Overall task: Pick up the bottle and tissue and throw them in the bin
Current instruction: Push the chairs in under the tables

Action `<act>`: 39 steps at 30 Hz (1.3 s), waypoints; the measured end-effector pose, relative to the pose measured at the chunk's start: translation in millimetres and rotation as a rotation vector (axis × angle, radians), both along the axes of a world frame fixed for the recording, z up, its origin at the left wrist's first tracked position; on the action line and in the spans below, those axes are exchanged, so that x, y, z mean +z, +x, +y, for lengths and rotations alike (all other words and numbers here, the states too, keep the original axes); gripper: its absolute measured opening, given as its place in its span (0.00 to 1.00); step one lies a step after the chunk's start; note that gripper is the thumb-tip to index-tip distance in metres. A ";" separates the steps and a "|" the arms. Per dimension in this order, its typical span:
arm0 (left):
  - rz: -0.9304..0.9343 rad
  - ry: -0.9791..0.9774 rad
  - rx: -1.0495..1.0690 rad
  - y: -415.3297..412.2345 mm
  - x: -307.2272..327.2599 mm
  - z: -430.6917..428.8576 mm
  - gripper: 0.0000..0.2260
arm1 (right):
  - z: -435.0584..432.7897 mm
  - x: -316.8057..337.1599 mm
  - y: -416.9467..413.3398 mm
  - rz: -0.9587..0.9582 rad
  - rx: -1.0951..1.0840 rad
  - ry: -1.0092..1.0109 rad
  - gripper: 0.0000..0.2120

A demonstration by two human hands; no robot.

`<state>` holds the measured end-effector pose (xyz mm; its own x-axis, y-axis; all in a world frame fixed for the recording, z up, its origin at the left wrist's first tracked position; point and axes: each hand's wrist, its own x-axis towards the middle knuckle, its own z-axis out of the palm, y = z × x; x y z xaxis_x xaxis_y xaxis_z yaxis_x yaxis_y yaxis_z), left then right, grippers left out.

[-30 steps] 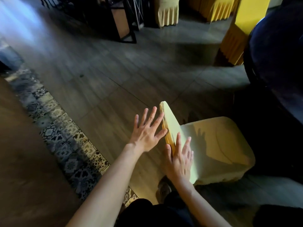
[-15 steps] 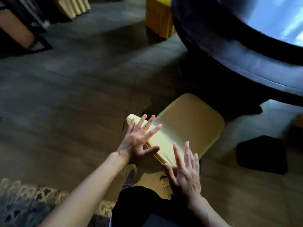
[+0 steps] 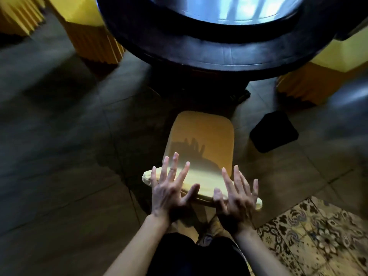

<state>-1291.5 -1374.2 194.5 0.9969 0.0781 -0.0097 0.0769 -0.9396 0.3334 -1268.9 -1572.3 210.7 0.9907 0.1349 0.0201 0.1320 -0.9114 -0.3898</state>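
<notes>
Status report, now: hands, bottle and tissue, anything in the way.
Left hand and right hand open, fingers spread, empty, at the backrest of the yellow-covered chair. Bottle, tissue, bin: none in view. Chair stands between the person and the dark round table.

No text, label, brand, number or sign is showing in a readable way anywhere in this view. The yellow chair cover (image 3: 201, 140), the dark round desk (image 3: 199, 54) and the floor are carrying no writing. The patterned tiles (image 3: 318, 232) are showing only flower ornaments, not letters, and much of the picture is blurring.
</notes>
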 end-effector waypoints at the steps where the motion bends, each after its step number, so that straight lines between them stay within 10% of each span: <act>1: -0.015 0.004 -0.006 1.2 -1.0 1.8 0.34 | -0.1 -0.8 0.4 -0.012 -0.011 0.000 0.31; 39: -0.103 -0.053 0.134 268.8 -4.4 17.4 0.38 | 18.7 -26.5 286.2 -0.288 -0.007 0.067 0.33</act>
<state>-1022.7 -1356.8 190.1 0.9734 0.2127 0.0847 0.1632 -0.9041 0.3950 -982.7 -1553.6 184.2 0.9438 0.1169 0.3092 0.2396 -0.8863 -0.3963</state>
